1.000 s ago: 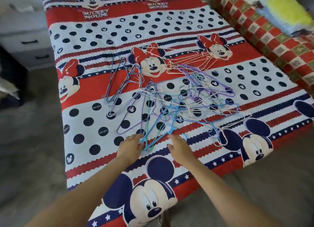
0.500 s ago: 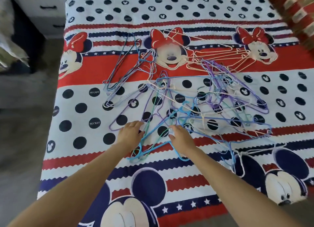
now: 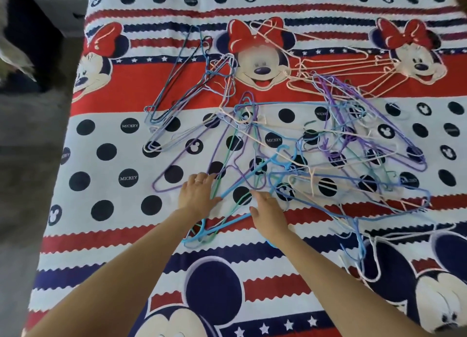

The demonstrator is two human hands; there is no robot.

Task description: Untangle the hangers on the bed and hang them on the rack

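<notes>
A tangle of thin hangers (image 3: 328, 144) in blue, purple, green and cream lies spread over the bed (image 3: 106, 235) with its cartoon-mouse sheet. A light blue hanger (image 3: 219, 229) sits at the pile's near edge. My left hand (image 3: 195, 194) rests flat on that edge, fingers apart, touching green and purple wires. My right hand (image 3: 269, 215) lies over the light blue hanger's lower bar, fingertips at the wires; its grip is hidden under the palm. No rack is in view.
A looser bunch of blue hangers (image 3: 177, 84) lies at the left of the pile, and cream-pink ones (image 3: 341, 66) at the upper right. Grey floor (image 3: 25, 185) runs along the bed's left side, with a drawer unit (image 3: 63, 8) at the top left.
The view has closed in on the pile. Both hands have slid forward from the near tip of the light blue hanger further into the tangle.
</notes>
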